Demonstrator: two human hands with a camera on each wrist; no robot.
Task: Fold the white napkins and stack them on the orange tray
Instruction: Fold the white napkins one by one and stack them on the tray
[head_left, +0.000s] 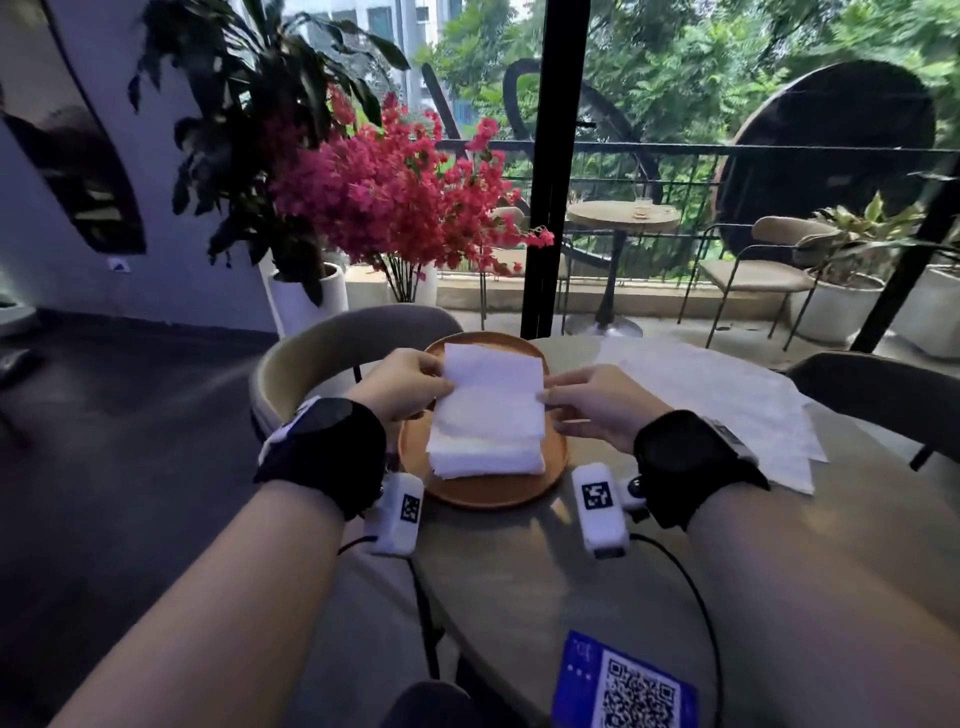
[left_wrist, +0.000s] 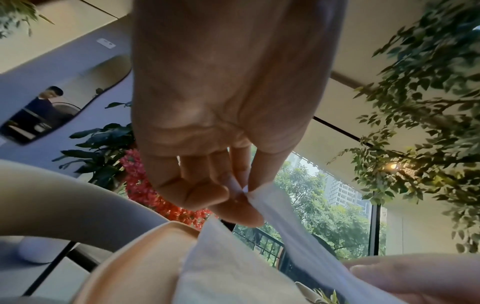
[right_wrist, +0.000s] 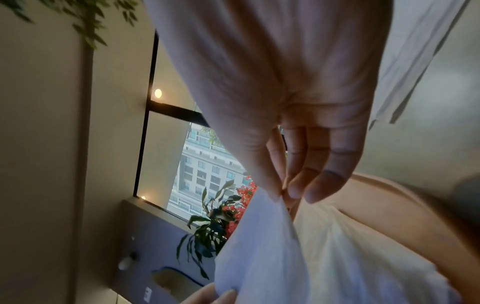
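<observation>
A folded white napkin (head_left: 491, 382) hangs just above a stack of folded napkins (head_left: 485, 449) on the round orange tray (head_left: 483, 493). My left hand (head_left: 410, 384) pinches the napkin's left edge between thumb and fingers, and my right hand (head_left: 587, 402) pinches its right edge. In the left wrist view the left hand (left_wrist: 244, 191) pinches a corner of the napkin (left_wrist: 293, 232) above the tray rim (left_wrist: 140, 257). From the right wrist, the right hand (right_wrist: 281, 194) pinches the napkin (right_wrist: 259, 246) over the stack (right_wrist: 350, 257).
Several unfolded white napkins (head_left: 727, 400) lie spread on the round grey table (head_left: 519, 597) to the right of the tray. A blue QR card (head_left: 623, 686) lies at the table's near edge. A grey chair (head_left: 332, 348) stands behind the tray, and flowers (head_left: 395, 192) beyond it.
</observation>
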